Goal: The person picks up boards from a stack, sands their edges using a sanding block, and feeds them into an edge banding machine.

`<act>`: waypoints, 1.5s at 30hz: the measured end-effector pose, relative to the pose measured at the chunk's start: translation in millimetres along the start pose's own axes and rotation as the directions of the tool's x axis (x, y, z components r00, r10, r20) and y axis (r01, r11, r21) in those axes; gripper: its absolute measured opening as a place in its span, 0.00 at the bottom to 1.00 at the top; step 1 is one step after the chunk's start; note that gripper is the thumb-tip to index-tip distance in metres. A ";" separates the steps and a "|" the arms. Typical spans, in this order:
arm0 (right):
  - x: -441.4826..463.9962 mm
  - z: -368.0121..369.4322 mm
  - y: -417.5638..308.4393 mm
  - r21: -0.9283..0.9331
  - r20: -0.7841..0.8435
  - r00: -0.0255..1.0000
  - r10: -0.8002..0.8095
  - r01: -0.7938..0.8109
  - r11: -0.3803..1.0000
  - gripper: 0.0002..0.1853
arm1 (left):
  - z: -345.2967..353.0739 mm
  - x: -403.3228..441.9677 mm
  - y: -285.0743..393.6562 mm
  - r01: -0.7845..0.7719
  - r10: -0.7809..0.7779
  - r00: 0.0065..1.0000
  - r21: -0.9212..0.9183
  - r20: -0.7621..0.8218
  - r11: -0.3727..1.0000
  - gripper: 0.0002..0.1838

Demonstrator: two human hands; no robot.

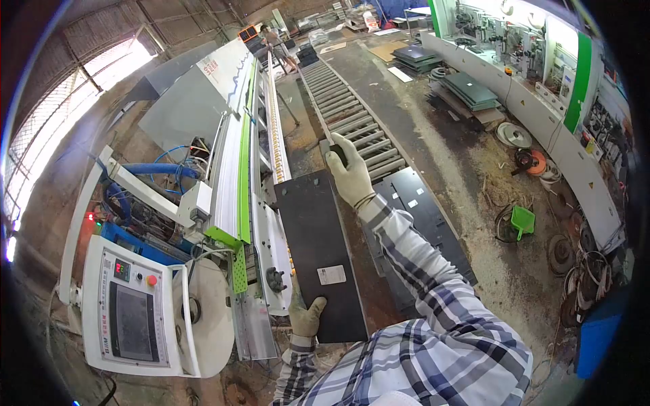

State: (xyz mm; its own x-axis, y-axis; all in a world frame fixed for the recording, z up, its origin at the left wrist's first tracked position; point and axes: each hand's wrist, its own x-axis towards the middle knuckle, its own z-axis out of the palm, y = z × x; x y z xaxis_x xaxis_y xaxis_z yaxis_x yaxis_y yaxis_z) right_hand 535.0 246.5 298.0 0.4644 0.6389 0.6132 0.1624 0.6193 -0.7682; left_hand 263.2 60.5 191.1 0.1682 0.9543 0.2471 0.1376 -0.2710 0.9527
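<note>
A dark rectangular board (315, 233) with a white label lies along the edge of the long machine (254, 203). My left hand (305, 316), in a pale glove, is at the board's near end, its thumb on top and its fingers at the left edge. My right hand (349, 169), also gloved, is at the far right corner of the board, fingers curled round a small dark thing that I cannot make out. To the right of the board lie dark panels (420, 223) with small white labels.
A roller conveyor (345, 111) runs away ahead. At left stands a control panel (135, 318) with a screen. Stacked green panels (470, 91), a green scoop (522, 220) and a white machine (528, 108) are at right. A person (274, 44) stands far off.
</note>
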 end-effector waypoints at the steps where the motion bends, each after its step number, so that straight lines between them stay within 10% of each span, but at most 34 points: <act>1: -3.1 4.7 1.2 -0.023 0.000 0.998 -0.068 0.068 0.997 0.22 | 0.2 3.2 1.6 0.005 -0.005 1.000 -0.035 -0.013 0.999 0.60; 11: 17.0 34.5 -9.3 0.138 0.158 0.978 0.137 -0.160 0.977 0.23 | -3.9 26.9 30.0 0.064 -0.064 0.993 -0.002 -0.104 0.998 0.55; 15: -97.0 13.8 -39.4 0.063 0.308 0.933 0.184 -0.213 0.975 0.24 | -30.3 85.9 28.0 -0.151 0.352 0.910 0.616 -0.219 0.773 0.49; 17: -156.6 -12.8 -41.2 0.035 0.378 0.895 0.238 -0.271 0.962 0.24 | -35.0 106.3 54.1 -0.024 0.055 0.953 0.104 -0.298 0.994 0.49; 21: -201.7 -37.8 -34.3 0.206 0.437 0.847 0.303 -0.423 0.883 0.26 | -54.7 132.2 17.6 -0.284 0.322 0.911 0.172 -0.257 0.943 0.43; 23: -166.6 -21.3 -24.9 0.017 0.371 0.897 0.239 -0.264 0.964 0.23 | -38.5 128.2 23.6 -0.176 0.131 0.953 -0.149 -0.273 0.973 0.45; 27: -171.2 -23.4 -24.8 0.066 0.449 0.829 0.335 -0.405 0.912 0.24 | -44.2 122.4 21.0 -0.119 0.067 0.963 -0.187 -0.260 0.975 0.46; 31: -231.9 -80.2 -22.4 -0.176 0.591 0.628 0.507 -0.513 0.840 0.26 | -73.5 83.1 32.7 -0.117 0.259 0.932 0.466 -0.253 0.877 0.46; 34: -220.9 -119.9 25.5 -0.078 0.305 0.501 0.810 -0.835 0.545 0.25 | -95.3 38.4 -14.1 0.145 -0.062 0.971 0.365 -0.229 0.920 0.59; 37: -252.4 -156.9 79.9 0.037 0.224 0.683 0.695 -0.719 0.694 0.23 | -127.4 -50.5 -61.7 0.281 -0.245 0.958 0.296 -0.150 0.913 0.60; 42: -271.6 -136.7 72.4 -0.276 0.426 0.380 0.821 -0.809 0.518 0.28 | -189.8 -143.5 -123.9 0.468 -0.411 0.869 0.186 -0.274 0.864 0.59; 45: -296.8 -98.6 92.8 -0.394 0.574 0.386 0.722 -0.643 0.657 0.27 | -224.9 -165.3 -173.7 0.458 -0.391 0.859 0.154 -0.331 0.875 0.58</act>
State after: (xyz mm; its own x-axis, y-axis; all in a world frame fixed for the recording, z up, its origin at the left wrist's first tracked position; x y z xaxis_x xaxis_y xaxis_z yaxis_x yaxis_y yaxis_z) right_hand 498.1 69.3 26.6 -0.2030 0.9558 -0.2126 0.1511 -0.1839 -0.9713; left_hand -8.1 -21.8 24.6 -0.2323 0.9673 -0.1022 0.3476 0.1807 0.9201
